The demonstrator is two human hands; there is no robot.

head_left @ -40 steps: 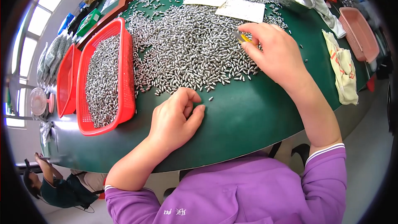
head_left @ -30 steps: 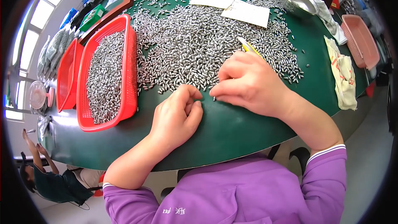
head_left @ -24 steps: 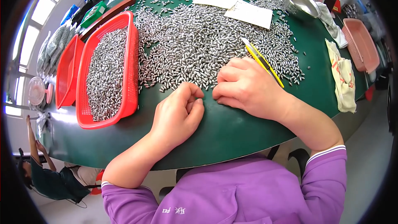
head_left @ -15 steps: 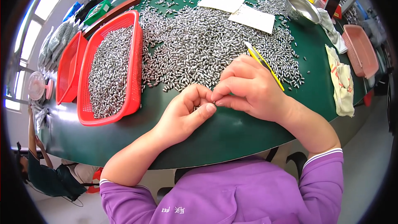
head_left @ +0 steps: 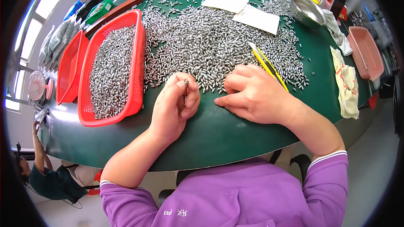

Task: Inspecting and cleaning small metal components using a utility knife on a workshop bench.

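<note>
A small silvery metal piece (head_left: 186, 83) sits between the thumb and forefinger of my left hand (head_left: 170, 103), which is raised over the near part of the table with its other fingers curled. To its right, my right hand (head_left: 254, 94) is low at the near edge of the pile of small metal pieces (head_left: 202, 46). Its thumb points left, apart from the bent fingers, and nothing shows between them; the fingertips are partly hidden. Just beyond that hand a yellow utility knife (head_left: 269, 67) rests on the pile, blade toward the far side.
A red plastic basket (head_left: 138, 63) full of the same pieces stands at left, beside another red basket (head_left: 69, 67). White papers (head_left: 256, 19) lie on the pile. At right are a metal bowl (head_left: 307, 8), cloth gloves (head_left: 347, 88) and a pink basket (head_left: 366, 52). Another person (head_left: 54, 180) works at far left.
My hands, which were together at the fingertips, have parted. The left has turned upward and moved left with the metal piece; the right has come down slightly, uncovering more of the knife.
</note>
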